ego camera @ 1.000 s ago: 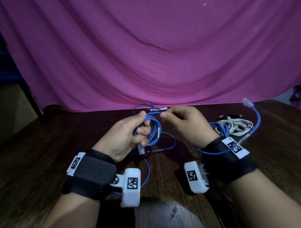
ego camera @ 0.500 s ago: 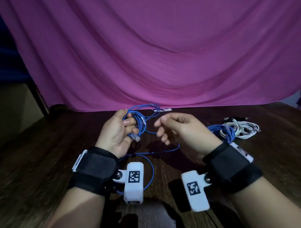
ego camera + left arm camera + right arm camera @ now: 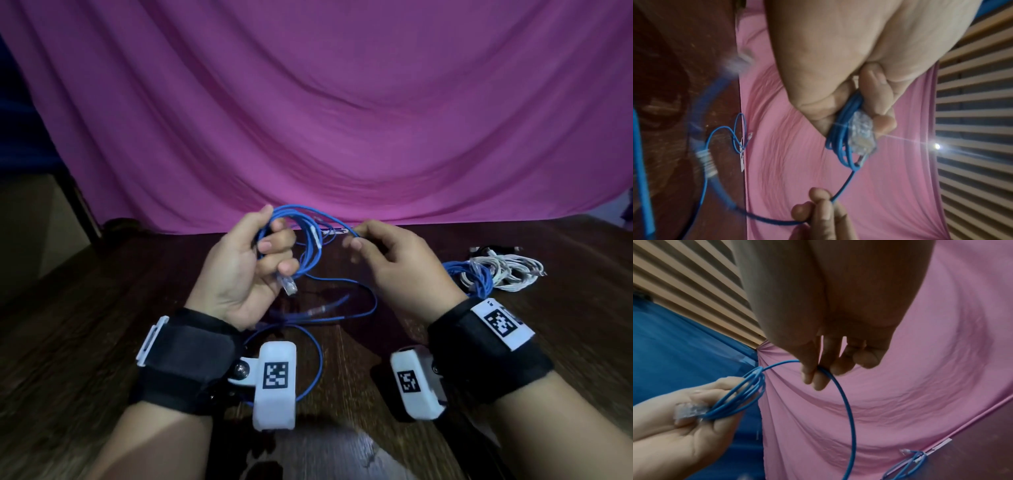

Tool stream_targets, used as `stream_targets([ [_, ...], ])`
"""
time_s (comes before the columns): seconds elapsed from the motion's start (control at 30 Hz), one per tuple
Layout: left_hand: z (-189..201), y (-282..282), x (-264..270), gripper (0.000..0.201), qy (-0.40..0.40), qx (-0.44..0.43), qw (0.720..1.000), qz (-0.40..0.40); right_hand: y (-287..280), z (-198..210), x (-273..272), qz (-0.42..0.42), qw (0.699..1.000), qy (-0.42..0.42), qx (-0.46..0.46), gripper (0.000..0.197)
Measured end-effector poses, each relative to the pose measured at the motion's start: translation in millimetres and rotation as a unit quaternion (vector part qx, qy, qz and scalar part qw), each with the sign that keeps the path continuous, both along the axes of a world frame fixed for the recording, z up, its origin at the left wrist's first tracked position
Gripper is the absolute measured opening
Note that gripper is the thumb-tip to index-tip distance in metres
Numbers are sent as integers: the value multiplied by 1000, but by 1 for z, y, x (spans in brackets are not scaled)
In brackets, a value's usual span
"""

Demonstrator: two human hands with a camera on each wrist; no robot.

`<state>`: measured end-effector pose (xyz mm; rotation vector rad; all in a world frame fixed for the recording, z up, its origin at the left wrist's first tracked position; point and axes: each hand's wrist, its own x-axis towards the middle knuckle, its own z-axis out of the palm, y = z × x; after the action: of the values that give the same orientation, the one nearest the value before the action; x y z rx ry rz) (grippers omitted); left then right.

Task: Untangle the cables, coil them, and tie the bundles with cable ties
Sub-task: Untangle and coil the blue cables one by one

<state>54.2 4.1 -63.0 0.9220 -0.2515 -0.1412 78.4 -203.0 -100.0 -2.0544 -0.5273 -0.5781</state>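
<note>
Gripping blue cable coil (image 3: 308,246), left hand (image 3: 236,270); right hand (image 3: 394,263) pinching loose strand.

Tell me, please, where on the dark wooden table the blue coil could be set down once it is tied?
Bare wood lies left of the left hand, toward the dark wooden table edge. Crowded: between the wrists, loose blue cable loops; right of the right hand, blue and white cable bundles sit.

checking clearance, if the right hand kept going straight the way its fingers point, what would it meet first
Most likely the blue cable coil held in the left hand: the right hand points leftward at it, pinching the strand that runs from it. Depth is uncertain.
</note>
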Motion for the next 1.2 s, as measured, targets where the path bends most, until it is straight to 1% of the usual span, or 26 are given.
stream_targets([
  [0.07,2,5,0,34,-2,-43,999,-12,-3,-3,3,13,1000,26,1,13],
  [0.13,3,8,1,34,-6,-73,997,-21,-5,-9,7,8,999,38,-21,13],
  [0.2,2,11,1,33,-12,-88,996,-27,-8,-16,12,-9,997,54,-50,13],
  [0.27,0,13,1,33,-18,-88,995,-37,-11,-20,17,-22,995,82,-42,13],
  [0.33,-2,12,2,33,-23,-74,996,-50,-14,-19,18,-34,995,90,5,14],
  [0.4,-5,9,3,31,-24,-61,996,-53,-17,-13,20,-43,993,79,72,27],
  [0.43,-6,7,3,30,-25,-58,997,-53,-19,-12,21,-42,991,76,97,29],
  [0.47,-6,6,3,30,-27,-57,997,-52,-21,-10,21,-42,991,74,106,26],
  [0.53,-8,5,5,30,-30,-58,997,-47,-26,-11,22,-48,991,77,95,14],
  [0.57,-9,5,6,29,-30,-58,997,-44,-28,-12,22,-53,991,79,96,12],
  [0.6,-10,5,7,29,-29,-56,997,-41,-29,-11,22,-55,989,81,111,12],
  [0.7,-12,5,9,29,-24,-42,998,-34,-25,-3,18,-20,971,91,219,20],
  [0.8,-12,2,8,31,-16,-26,999,-37,-25,8,13,10,959,64,277,23],
  [0.9,-11,0,6,31,-11,-25,998,-65,-26,12,9,45,944,56,323,25],
  [1.0,-8,1,1,32,-11,-28,994,-102,-26,12,9,67,930,71,354,24],
  [1.1,-5,1,-4,35,-5,-40,986,-163,-29,11,10,87,914,91,386,23],
  [1.2,-4,0,-8,31,7,-65,967,-246,-26,9,10,120,888,129,425,21],
])
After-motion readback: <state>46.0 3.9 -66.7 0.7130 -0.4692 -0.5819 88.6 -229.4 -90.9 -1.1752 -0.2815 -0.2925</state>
